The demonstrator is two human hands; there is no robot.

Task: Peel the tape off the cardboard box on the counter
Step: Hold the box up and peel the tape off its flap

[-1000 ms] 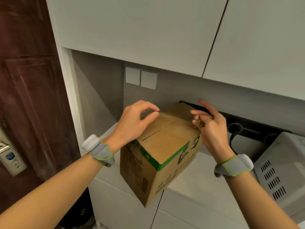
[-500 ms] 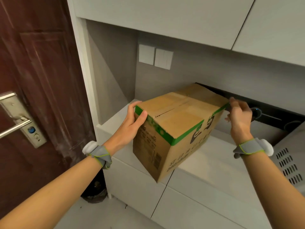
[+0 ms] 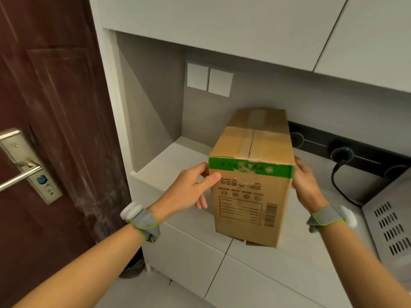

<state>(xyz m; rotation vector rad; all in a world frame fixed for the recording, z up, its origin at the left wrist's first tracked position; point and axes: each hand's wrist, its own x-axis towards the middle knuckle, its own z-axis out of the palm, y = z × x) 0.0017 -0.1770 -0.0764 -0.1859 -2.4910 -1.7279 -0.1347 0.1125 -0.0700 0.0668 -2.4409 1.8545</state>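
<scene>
Evidently steadying it for peeling, the left hand (image 3: pixel 189 191) is clamping a corner of the brown, green-banded cardboard box (image 3: pixel 246 210) on the white counter (image 3: pixel 169 158); the right hand (image 3: pixel 306 185) is bracing the opposite side, fingers hidden so I cannot tell their grip, while clear tape (image 3: pixel 245 143) is lying above the thumb along the seam.

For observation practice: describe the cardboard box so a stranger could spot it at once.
Under the white cabinets runs a pale counter. On it stands the cardboard box, between left hand and right hand; its green band sets it apart.
</scene>
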